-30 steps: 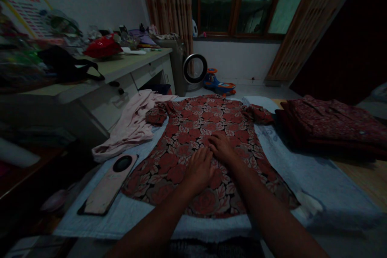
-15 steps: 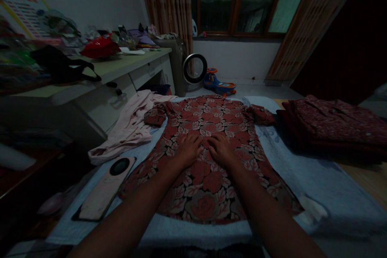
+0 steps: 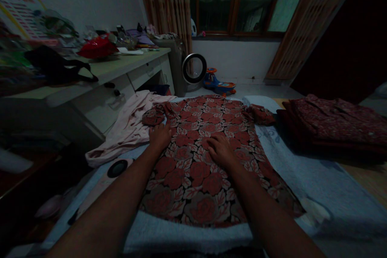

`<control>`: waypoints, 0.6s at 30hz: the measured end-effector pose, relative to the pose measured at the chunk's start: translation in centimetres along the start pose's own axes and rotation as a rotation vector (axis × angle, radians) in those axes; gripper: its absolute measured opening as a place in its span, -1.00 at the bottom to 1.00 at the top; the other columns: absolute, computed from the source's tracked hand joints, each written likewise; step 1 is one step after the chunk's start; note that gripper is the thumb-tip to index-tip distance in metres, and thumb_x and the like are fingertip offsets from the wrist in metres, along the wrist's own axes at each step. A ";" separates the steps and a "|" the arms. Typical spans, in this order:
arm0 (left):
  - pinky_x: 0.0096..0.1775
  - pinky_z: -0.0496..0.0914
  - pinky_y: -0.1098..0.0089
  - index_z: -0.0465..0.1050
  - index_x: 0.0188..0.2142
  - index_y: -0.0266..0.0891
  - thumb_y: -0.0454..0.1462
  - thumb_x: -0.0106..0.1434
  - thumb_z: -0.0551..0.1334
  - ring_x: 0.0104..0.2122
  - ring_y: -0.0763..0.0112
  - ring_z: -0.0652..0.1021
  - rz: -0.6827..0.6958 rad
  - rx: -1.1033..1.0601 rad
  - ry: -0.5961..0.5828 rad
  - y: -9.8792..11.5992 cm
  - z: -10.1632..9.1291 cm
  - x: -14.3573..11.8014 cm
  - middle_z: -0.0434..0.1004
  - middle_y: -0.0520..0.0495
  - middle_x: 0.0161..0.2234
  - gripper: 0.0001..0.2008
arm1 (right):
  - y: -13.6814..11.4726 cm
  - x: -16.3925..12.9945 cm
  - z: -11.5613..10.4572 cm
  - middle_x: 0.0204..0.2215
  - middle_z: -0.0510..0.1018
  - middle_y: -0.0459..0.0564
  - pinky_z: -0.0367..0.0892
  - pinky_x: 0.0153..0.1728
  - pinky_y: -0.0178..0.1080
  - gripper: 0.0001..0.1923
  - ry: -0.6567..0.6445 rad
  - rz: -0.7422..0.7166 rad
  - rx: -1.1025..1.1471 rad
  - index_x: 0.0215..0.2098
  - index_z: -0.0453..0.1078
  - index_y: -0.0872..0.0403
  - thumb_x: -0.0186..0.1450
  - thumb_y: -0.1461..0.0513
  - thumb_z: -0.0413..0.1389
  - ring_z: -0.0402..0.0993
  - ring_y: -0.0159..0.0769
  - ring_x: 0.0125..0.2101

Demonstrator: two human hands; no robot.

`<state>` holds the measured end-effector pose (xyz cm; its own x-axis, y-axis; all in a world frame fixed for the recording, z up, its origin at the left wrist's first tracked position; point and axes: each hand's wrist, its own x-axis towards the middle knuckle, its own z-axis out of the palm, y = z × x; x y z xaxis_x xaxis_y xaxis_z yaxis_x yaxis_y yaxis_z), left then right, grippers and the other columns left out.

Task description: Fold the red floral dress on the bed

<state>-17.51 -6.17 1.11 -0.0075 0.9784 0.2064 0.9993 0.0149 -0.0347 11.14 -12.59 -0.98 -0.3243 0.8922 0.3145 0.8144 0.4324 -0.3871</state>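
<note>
Red floral dress (image 3: pixel 208 157) lies flat on blue towel (image 3: pixel 317 177) over worktop. Both hands spread, palms down: left hand (image 3: pixel 159 135) at its left edge nr pink garment (image 3: pixel 130 129), right hand (image 3: pixel 220 150) mid-dress.

No legible text. Wall poster (image 3: pixel 18 6) at upper left carries rows of print, too blurred and dim to read. Faint dark marks on the pale blue cloth (image 3: pixel 302 169) near the stacked garments; cannot be made out.
</note>
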 end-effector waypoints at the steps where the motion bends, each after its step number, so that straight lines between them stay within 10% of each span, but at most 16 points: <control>1: 0.07 0.26 -0.03 0.38 0.14 -0.28 -0.24 0.38 0.03 0.08 -0.07 0.41 -0.018 0.002 0.030 0.7 -0.2 0.1 0.45 -0.34 0.06 -0.60 | 0.0 0.0 0.0 0.07 0.46 0.10 0.17 0.17 -0.05 -0.63 0.000 -0.002 0.002 0.10 0.45 0.01 0.33 0.25 0.07 0.31 -0.12 0.11; 9: 0.13 0.28 0.18 0.45 0.00 -0.12 -0.29 0.35 0.09 0.10 0.17 0.40 0.384 -0.252 -0.035 10.0 -0.1 -1.1 0.46 -0.12 0.04 -0.72 | 0.1 0.0 0.1 0.06 0.46 0.10 0.17 0.17 -0.03 -0.63 0.023 -0.014 0.001 0.09 0.45 0.00 0.33 0.25 0.08 0.30 -0.10 0.10; 18: 0.11 0.30 0.12 0.42 0.08 -0.17 -0.27 0.37 0.06 0.10 0.10 0.41 0.198 -0.213 -0.046 6.1 0.7 2.7 0.45 -0.20 0.09 -0.67 | -0.2 0.1 -0.2 0.07 0.45 0.09 0.16 0.18 -0.04 -0.62 0.000 0.009 0.000 0.09 0.44 0.00 0.32 0.26 0.08 0.29 -0.11 0.11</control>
<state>-11.47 -3.30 0.77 0.1912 0.9664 0.1718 0.9667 -0.2157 0.1377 11.05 -12.63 -0.76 -0.3169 0.8959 0.3113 0.8172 0.4245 -0.3898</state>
